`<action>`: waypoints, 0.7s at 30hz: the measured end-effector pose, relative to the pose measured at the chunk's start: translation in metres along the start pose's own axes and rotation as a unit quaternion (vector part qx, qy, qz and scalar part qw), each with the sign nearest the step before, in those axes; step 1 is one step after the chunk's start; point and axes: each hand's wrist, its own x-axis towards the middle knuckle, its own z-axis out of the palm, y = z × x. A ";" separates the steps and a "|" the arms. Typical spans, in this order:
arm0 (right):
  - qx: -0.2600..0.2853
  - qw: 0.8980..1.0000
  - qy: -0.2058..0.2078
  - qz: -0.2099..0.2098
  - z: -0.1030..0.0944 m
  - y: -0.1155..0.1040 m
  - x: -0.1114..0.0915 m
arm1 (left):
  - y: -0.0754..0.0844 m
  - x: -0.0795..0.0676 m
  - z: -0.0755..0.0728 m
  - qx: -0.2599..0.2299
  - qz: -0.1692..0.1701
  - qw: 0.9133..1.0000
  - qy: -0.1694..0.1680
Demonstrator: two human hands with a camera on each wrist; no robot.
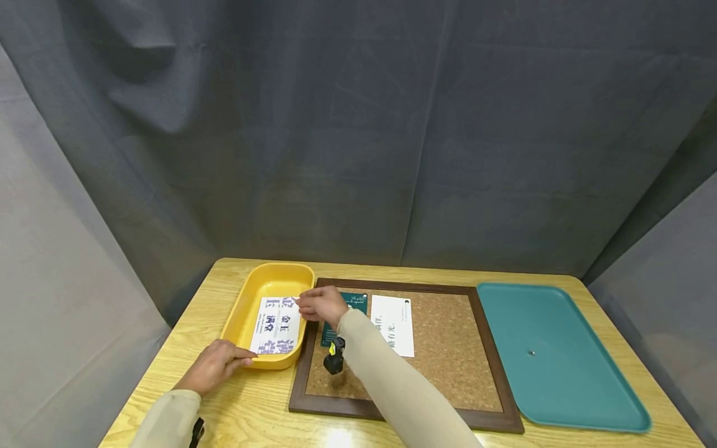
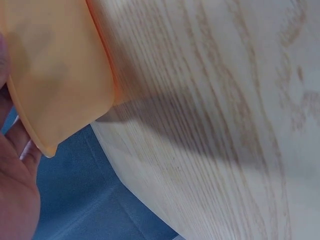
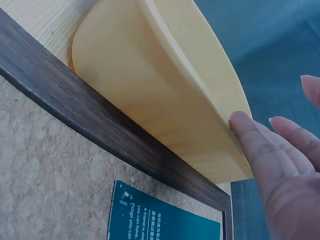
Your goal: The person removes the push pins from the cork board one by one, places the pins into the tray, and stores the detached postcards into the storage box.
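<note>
Yellow bin (image 1: 274, 286) on a wood-grain table (image 1: 252, 410): a printed card (image 1: 273, 333) shows within the rim, between your hands. Your right hand (image 1: 323, 305) touches the rim, fingers straight and parted; your left hand (image 1: 215, 365) meets the near corner, whether its fingers pinch anything we cannot tell.

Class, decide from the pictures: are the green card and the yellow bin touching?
Apart. The right wrist view shows the dark wooden frame and a strip of cork between the green card and the yellow bin.
</note>
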 end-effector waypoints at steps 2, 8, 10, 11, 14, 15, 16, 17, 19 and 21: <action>0.002 1.000 -0.003 -0.004 -0.001 0.000 -0.001 | 0.001 0.001 0.000 0.001 -0.003 1.000 -0.002; 0.015 0.999 -0.016 -0.025 -0.009 0.007 -0.004 | 0.000 0.003 0.001 -0.007 0.006 1.000 -0.007; 0.027 0.999 -0.025 -0.033 -0.013 0.011 -0.004 | 0.000 0.003 0.001 -0.016 0.008 1.000 -0.012; 0.034 0.998 -0.032 -0.038 -0.015 0.013 -0.004 | 0.000 0.003 0.000 -0.020 0.009 1.000 -0.014; 0.051 0.997 -0.037 -0.053 -0.019 0.017 -0.006 | 0.000 0.002 0.000 -0.022 0.008 1.000 -0.017; 0.055 0.996 -0.038 -0.056 -0.020 0.019 -0.007 | -0.001 0.002 0.000 -0.022 0.006 1.000 -0.017; 0.057 0.996 -0.037 -0.062 -0.021 0.020 -0.008 | -0.001 0.002 0.000 -0.020 0.005 1.000 -0.018; 0.058 0.996 -0.036 -0.066 -0.022 0.021 -0.009 | -0.001 0.002 0.000 -0.019 0.004 1.000 -0.017; 0.070 0.995 -0.034 -0.065 -0.023 0.022 -0.012 | -0.001 0.001 0.000 -0.020 0.002 1.000 -0.019; 0.077 0.994 -0.037 -0.067 -0.025 0.022 -0.015 | -0.002 0.001 -0.001 -0.021 -0.002 1.000 -0.022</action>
